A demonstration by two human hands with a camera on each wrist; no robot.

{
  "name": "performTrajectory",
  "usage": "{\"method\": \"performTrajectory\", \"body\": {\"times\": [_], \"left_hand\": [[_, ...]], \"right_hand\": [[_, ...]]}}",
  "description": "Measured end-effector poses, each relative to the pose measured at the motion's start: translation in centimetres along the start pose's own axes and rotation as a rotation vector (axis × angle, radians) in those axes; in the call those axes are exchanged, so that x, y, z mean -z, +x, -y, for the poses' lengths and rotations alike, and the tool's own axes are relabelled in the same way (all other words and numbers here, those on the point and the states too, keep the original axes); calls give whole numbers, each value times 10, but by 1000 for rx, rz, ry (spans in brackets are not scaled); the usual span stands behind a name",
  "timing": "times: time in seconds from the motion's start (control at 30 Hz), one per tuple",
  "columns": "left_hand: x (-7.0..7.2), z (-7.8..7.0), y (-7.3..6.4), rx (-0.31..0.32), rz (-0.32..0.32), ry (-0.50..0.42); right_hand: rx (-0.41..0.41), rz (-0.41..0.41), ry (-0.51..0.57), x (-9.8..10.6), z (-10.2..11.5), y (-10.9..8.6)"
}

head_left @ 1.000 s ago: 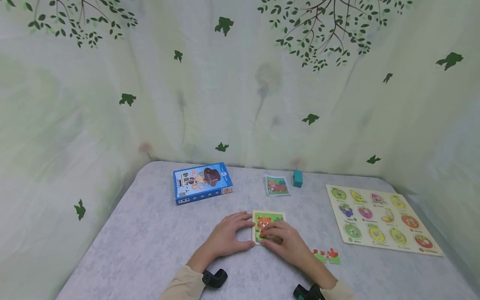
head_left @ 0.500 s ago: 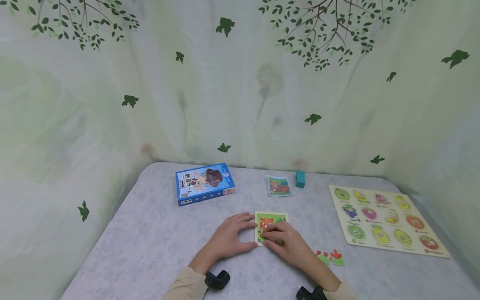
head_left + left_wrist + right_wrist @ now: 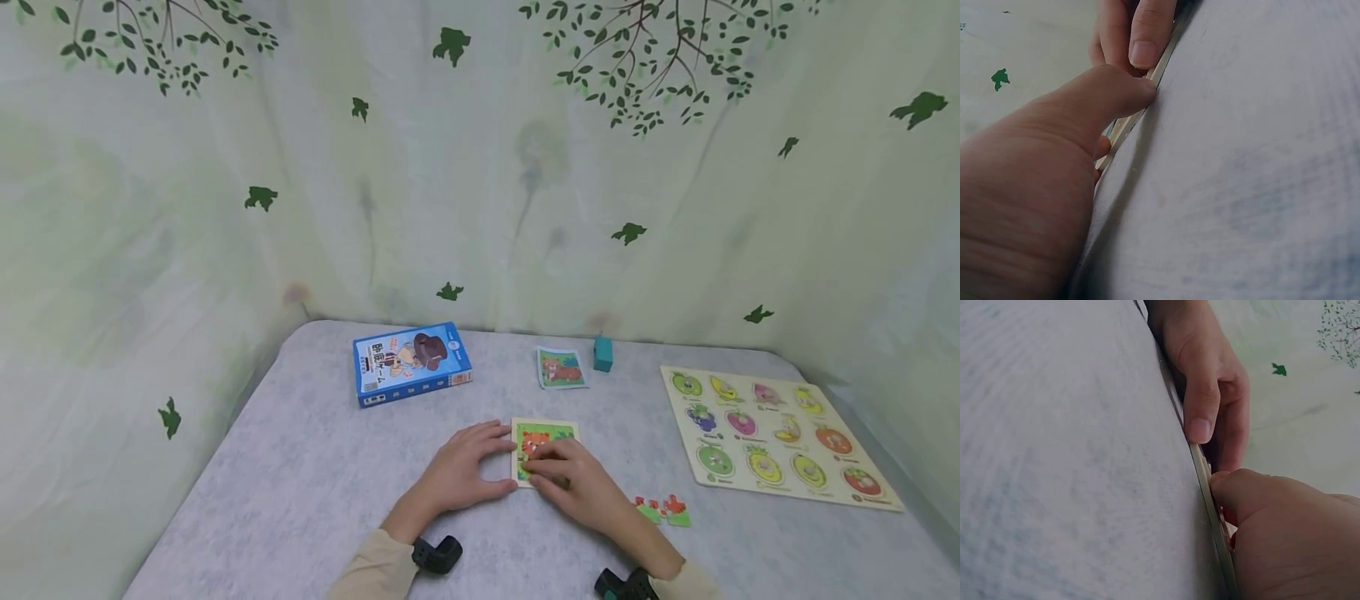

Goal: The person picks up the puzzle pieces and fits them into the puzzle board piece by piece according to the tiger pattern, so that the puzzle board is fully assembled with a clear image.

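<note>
A small wooden jigsaw board (image 3: 564,430) with a red-orange animal on a green ground lies on the table, its lower right covered by fingers. My left hand (image 3: 463,472) holds it at the left edge, with the thumb by the near corner. Over the picture, my right hand (image 3: 581,487) pinches a puzzle piece, mostly hidden under the curled fingers. In the right wrist view a bit of red (image 3: 1230,516) shows below the right thumb. Two or more loose jigsaw pieces (image 3: 678,512), red and green, lie right of my right wrist.
Behind the board lie a picture card (image 3: 562,369) with a brown animal and a teal block (image 3: 603,354). A blue game box (image 3: 412,363) stands back left. A fruit puzzle board (image 3: 780,437) takes up the right side. A printed curtain (image 3: 480,183) hangs behind the table.
The whole view has shifted slightly with the head. The right fingers have moved a little over the board; the left hand keeps its place at the edge.
</note>
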State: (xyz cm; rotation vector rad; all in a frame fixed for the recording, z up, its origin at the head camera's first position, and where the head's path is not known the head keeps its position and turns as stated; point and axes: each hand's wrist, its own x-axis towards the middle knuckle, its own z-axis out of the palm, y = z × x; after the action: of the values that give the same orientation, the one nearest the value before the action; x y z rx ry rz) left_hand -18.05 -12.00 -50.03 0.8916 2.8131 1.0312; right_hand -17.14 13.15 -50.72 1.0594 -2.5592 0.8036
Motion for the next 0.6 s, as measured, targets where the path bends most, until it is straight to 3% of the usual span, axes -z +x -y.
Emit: {"method": "performTrajectory", "body": {"times": [0.6], "left_hand": [[2,-1,0,3,24,16]], "right_hand": [[-85,-62,-70,-8,13,2]]}}
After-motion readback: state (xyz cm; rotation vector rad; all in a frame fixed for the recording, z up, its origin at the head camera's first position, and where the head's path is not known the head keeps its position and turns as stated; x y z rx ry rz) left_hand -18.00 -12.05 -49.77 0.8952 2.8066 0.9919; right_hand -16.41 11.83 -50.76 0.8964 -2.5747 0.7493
